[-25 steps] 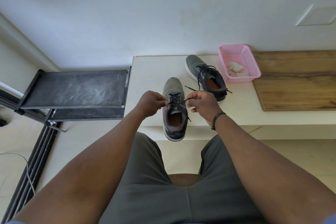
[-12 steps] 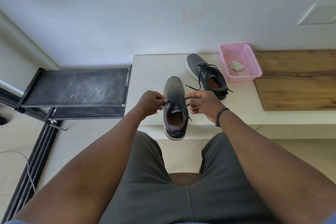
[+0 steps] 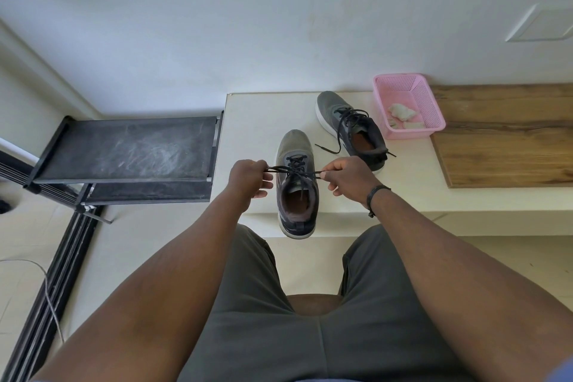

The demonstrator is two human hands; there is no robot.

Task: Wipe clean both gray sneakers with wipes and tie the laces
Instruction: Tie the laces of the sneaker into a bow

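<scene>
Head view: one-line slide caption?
Both hands, left and right, pull the near sneaker's laces taut.

Over at nine o'clock sits a black metal rack (image 3: 127, 152), its dusty top shelf scuffed with pale streaks. A wooden board (image 3: 508, 136) lies on the white counter (image 3: 248, 121) at three o'clock. A thin grey cable (image 3: 46, 291) trails across the floor at eight o'clock.
</scene>
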